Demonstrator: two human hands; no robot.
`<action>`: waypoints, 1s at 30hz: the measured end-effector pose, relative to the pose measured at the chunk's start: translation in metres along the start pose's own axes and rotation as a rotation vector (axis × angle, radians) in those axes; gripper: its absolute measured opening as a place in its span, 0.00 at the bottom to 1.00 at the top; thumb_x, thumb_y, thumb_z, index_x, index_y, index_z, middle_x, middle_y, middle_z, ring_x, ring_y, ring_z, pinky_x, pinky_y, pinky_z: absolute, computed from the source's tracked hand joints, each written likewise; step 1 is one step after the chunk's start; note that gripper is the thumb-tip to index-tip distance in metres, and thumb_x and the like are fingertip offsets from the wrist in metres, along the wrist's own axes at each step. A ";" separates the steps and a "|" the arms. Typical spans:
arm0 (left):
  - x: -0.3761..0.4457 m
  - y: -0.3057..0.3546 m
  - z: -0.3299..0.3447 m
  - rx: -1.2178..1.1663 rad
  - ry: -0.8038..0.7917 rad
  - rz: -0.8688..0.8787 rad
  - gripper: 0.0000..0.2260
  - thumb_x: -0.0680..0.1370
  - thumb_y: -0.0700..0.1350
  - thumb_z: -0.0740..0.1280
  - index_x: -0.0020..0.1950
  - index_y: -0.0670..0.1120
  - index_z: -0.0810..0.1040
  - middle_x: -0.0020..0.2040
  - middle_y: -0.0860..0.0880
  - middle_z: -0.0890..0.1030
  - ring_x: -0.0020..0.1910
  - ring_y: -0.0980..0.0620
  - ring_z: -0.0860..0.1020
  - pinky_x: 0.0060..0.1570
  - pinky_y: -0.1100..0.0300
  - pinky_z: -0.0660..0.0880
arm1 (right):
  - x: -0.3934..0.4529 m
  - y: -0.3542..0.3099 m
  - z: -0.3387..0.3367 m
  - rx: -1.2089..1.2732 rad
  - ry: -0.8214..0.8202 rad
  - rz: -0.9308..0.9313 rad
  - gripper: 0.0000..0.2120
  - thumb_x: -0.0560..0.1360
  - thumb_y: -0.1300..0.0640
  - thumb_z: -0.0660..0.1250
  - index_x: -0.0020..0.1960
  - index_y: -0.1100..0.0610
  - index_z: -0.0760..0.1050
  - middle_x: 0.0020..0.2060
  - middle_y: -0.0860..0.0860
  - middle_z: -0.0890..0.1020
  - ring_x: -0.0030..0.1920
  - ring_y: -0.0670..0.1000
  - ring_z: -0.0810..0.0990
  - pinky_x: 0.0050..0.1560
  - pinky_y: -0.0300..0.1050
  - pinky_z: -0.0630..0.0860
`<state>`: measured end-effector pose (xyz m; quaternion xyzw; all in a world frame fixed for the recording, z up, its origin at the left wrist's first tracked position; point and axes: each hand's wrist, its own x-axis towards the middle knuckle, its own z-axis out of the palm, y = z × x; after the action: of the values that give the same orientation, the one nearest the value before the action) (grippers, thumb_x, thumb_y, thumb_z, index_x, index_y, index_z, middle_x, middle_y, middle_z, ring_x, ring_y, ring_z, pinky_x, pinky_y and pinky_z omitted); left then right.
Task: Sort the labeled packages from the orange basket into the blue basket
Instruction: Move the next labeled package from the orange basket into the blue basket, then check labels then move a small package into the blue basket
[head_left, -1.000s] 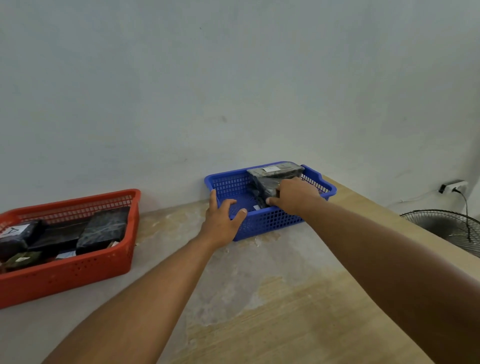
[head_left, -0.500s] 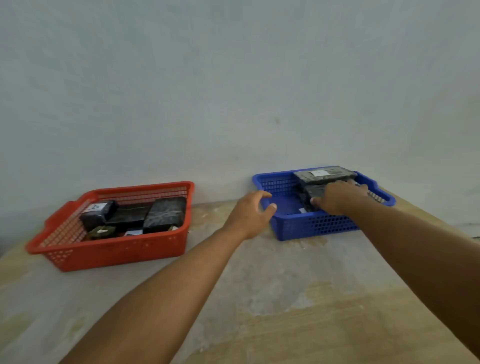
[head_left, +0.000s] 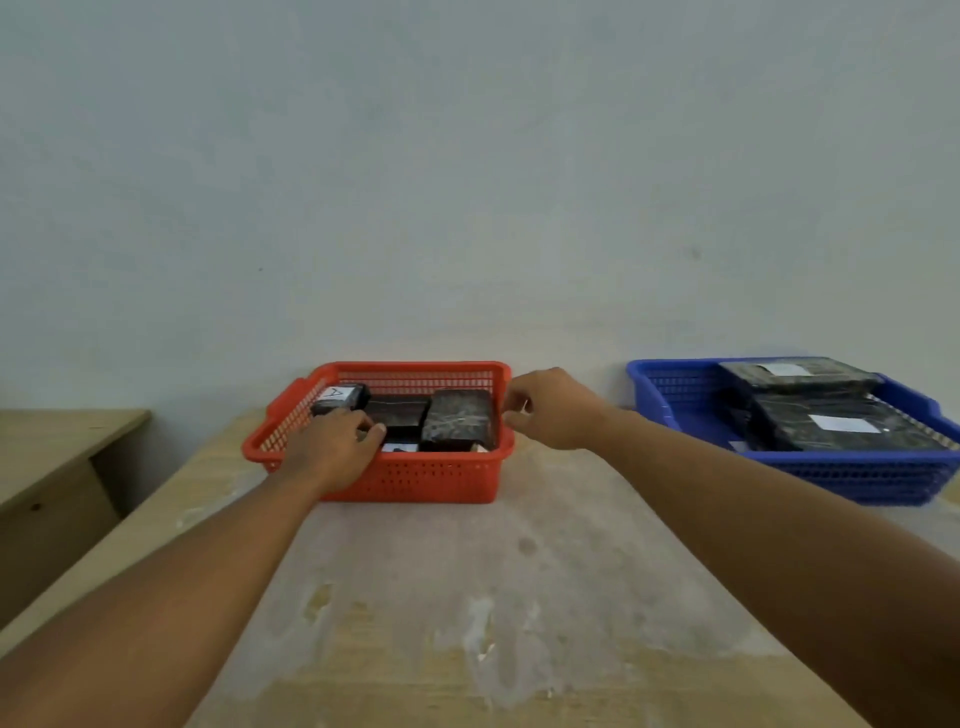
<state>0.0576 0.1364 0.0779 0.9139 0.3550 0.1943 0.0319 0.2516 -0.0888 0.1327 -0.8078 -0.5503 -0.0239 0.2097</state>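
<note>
I'm looking at a worn wooden tabletop (head_left: 519, 597) with pale scuffed patches all over it, sitting against a plain light grey-blue wall (head_left: 467, 182). A lower wooden desk (head_left: 57, 457) is sitting off to the left. The orange perforated plastic basket (head_left: 415, 480) is sitting near the wall, and the blue perforated plastic basket (head_left: 857, 475) is sitting well apart from it on the right, both on the table.

The left hand (head_left: 332, 449) is reaching over the orange basket's front rim with fingers loosely curled, resting on or just above the black wrapped packages (head_left: 457, 418) inside; I can't tell if it's actually gripping one, the hand is covering whatever's under it. The right hand (head_left: 553, 408) is hovering just beside the orange basket's right rim, half open, thumb and fingers apart, holding nothing.

The blue basket is already holding several black wrapped packages with white labels (head_left: 841, 423). One small package with an "A" label (head_left: 340, 397) is sitting at the back left of the orange basket.
</note>
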 end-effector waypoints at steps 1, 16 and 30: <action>0.001 -0.004 0.004 0.036 0.010 0.002 0.19 0.78 0.62 0.54 0.55 0.55 0.80 0.58 0.50 0.81 0.55 0.46 0.79 0.53 0.49 0.74 | 0.011 -0.008 0.008 -0.004 -0.005 -0.018 0.07 0.75 0.53 0.68 0.50 0.53 0.83 0.47 0.49 0.84 0.47 0.50 0.80 0.45 0.41 0.72; 0.005 -0.007 0.023 0.105 0.087 0.053 0.24 0.75 0.63 0.45 0.37 0.52 0.75 0.33 0.54 0.74 0.35 0.51 0.73 0.33 0.56 0.62 | 0.105 -0.048 0.090 -0.499 -0.438 -0.110 0.26 0.74 0.52 0.72 0.68 0.45 0.66 0.70 0.55 0.65 0.66 0.60 0.69 0.62 0.64 0.73; 0.003 -0.004 0.020 0.096 0.033 0.048 0.23 0.76 0.62 0.45 0.35 0.53 0.72 0.30 0.54 0.75 0.31 0.59 0.71 0.35 0.56 0.66 | 0.109 -0.017 0.021 0.149 0.340 0.083 0.21 0.74 0.51 0.68 0.63 0.54 0.65 0.49 0.52 0.76 0.45 0.54 0.78 0.40 0.49 0.78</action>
<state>0.0646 0.1426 0.0599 0.9193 0.3423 0.1928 -0.0224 0.2754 0.0200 0.1484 -0.7963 -0.4735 -0.1108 0.3598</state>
